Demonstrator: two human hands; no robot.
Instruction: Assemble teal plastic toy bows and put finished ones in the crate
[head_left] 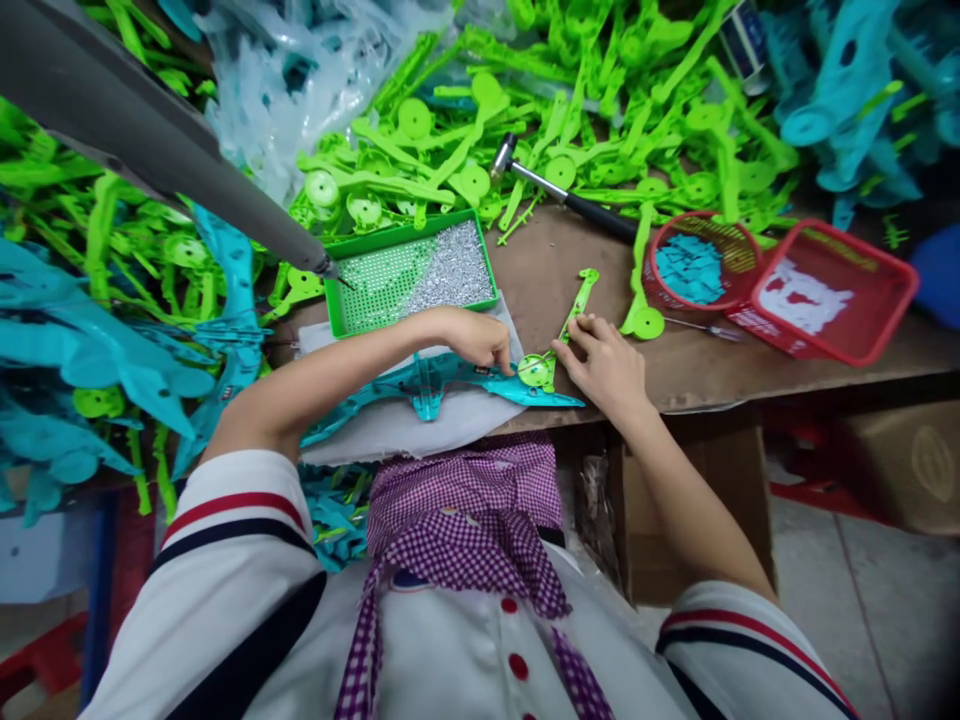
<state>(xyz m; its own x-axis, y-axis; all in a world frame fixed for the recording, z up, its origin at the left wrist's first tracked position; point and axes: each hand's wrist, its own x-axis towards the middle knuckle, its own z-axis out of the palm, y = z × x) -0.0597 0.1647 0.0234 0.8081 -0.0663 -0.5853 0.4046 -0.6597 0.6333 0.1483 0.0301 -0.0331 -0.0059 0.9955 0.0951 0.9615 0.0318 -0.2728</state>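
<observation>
A long blue plastic part [426, 390] lies along the table's front edge on a pale cloth [397, 440]. My left hand [480, 340] is over its right portion, fingers curled, with the fingertips close to a round joint. What those fingers hold, if anything, is hidden. A bright green plastic arm [582, 296] with a round end meets the blue part's right tip and slants up and away. My right hand [606, 365] has its thumb and fingers closed on the green arm's middle.
Behind my hands stands a green tray [334, 300] of small silver metal pieces. A hammer [551, 188] lies beyond it. To the right are a round red tub [705, 225] of blue pieces, a red square tub [874, 300] and a thin screwdriver [697, 328]. A grey pole-like tool [195, 150] hangs at upper left.
</observation>
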